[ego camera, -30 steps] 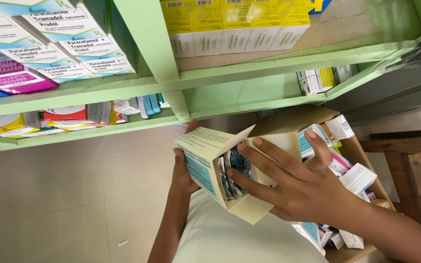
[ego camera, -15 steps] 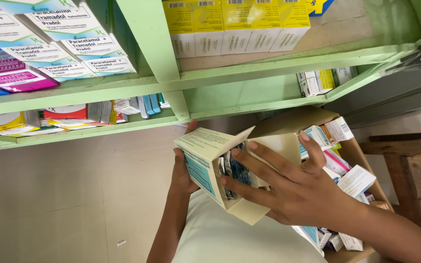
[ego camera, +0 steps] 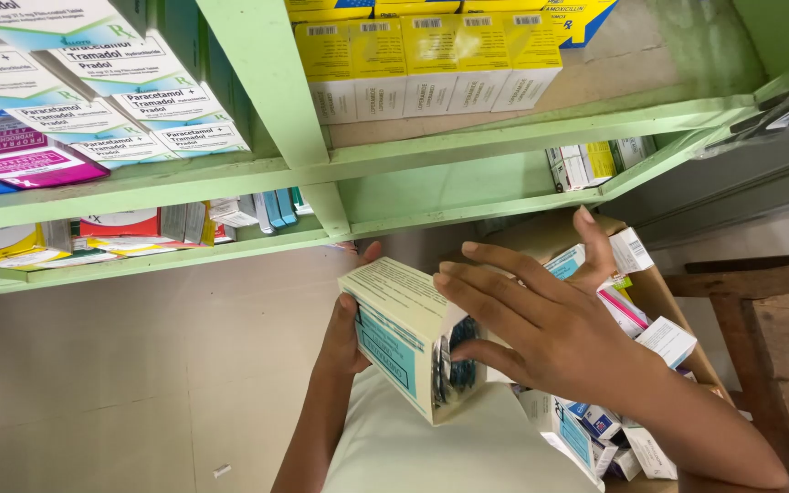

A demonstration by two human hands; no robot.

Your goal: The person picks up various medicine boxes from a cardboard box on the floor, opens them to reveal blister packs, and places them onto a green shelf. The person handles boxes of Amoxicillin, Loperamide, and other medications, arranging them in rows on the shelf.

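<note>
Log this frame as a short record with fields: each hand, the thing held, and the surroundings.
left hand: grips the cream and teal carton from behind
right hand: fingers spread over the carton's open end
carton contents: blister strips showing at the end
shelves: green shelving stacked with medicine boxes
lower right: cardboard box of mixed small packets
</note>
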